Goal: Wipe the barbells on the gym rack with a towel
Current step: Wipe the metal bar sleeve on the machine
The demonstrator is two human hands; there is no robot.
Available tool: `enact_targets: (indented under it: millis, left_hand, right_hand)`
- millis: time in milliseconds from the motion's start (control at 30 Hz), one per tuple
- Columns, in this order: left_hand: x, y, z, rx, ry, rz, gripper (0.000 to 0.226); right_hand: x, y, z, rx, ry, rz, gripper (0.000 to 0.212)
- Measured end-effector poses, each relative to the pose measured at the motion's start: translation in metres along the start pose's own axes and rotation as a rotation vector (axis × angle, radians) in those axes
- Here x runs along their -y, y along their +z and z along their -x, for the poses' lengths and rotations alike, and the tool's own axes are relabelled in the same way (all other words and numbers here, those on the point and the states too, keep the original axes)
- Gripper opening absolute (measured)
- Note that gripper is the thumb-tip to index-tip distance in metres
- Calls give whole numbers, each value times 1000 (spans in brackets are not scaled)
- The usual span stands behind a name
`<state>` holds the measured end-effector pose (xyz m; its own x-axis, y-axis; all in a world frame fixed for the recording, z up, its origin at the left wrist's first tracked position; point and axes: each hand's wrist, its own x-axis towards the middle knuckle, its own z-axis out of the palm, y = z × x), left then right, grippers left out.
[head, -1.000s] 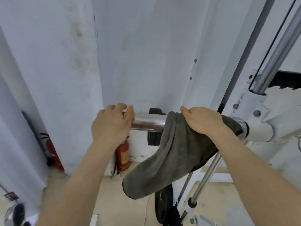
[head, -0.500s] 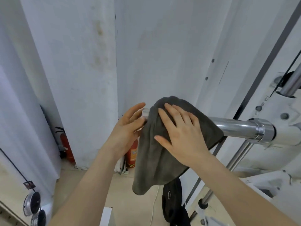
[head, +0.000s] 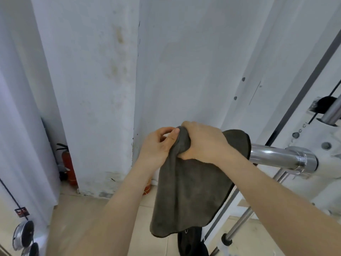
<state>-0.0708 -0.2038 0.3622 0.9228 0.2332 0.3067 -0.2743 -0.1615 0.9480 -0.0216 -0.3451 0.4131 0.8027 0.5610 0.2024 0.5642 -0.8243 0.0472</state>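
Observation:
A chrome barbell sleeve point(head: 273, 156) sticks out leftward from the white rack point(head: 328, 159) at the right. A dark grey towel point(head: 191, 196) is draped over the sleeve's free end and hangs down below it. My right hand point(head: 204, 143) is clenched around the towel where it covers the bar end. My left hand point(head: 158, 145) is just left of it, thumb and fingers pinching the towel's bunched top edge at the bar tip. The bar's tip is hidden under cloth and hands.
A white wall with stains stands close behind. A red fire extinguisher point(head: 69, 163) sits on the floor at the left. Chrome guide rods point(head: 239, 224) slant down at the lower right, with a black weight plate point(head: 191, 244) below the towel. Metal discs point(head: 23, 235) lie at the bottom left.
My right hand slid the towel leftward to the bar's end and closed from flat into a fist around it. My left hand shifted from the bare bar to pinching the towel edge.

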Motion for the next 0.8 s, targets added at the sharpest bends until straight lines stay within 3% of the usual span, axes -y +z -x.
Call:
enact_targets:
  millis: [67,133,200,233,300,467,567,633,700,800]
  left_hand:
    - [-3,1,-7,-3,10,-276,39]
    - [-5,2,-13,-11,-12,-435,61]
    - [-8,2,-18,23,-73,-408,69]
    - [-7,2,-20,47,-93,-366,68]
    - [-5,3,-18,77,-99,-274,62]
    - [2,-2,-5,154,30,-152,31]
    - [3,-17,-2,302,70,11,24]
    - [-1,-25,-4,285,25,119,24]
    - [-11,-19,-11,180,-139,97,30]
    - [-15,1,-23,152,-214,-377,61]
  right_hand:
    - [11,32,18,-394,12,257,69]
    - [15,50,24,-623,20,344,63]
    - [11,50,20,-694,9,364,49]
    - [10,44,17,-650,-7,354,45]
    - [8,23,10,-387,-47,246,43]
    - [-14,-32,-25,591,57,-400,43]
    - [-24,-32,-36,828,114,-576,50]
    - [-25,-25,-33,727,77,-500,54]
    - [-23,-16,-22,465,47,-319,56]
    - [-13,4,8,-76,-4,57,59]
